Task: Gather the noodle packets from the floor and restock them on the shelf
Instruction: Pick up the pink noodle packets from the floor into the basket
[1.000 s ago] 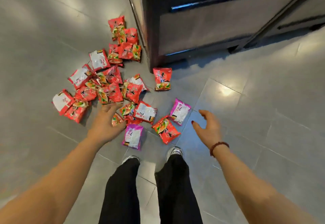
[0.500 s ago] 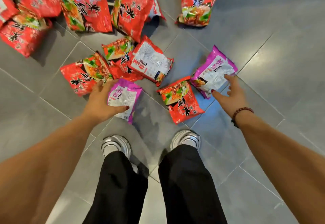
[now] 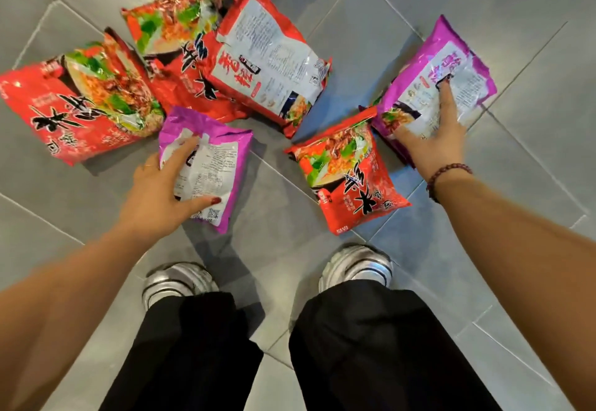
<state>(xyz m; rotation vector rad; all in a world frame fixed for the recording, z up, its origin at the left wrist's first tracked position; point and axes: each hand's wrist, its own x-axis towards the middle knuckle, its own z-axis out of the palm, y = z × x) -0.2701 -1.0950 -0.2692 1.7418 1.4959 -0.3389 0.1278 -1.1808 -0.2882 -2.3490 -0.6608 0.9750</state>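
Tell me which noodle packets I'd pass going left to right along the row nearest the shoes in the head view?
First the far-left red packet → purple packet in the left hand → front red packet → second purple packet, touched by the right hand.

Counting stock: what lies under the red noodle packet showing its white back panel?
Another red noodle packet, face-up, pokes out on its left; the rest is covered.

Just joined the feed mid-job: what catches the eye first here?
The left hand grips the left purple packet, and the right hand lies with straight fingers on the right purple packet. A face-up red packet lies on the grey floor between them, with a red pile beyond at upper left.
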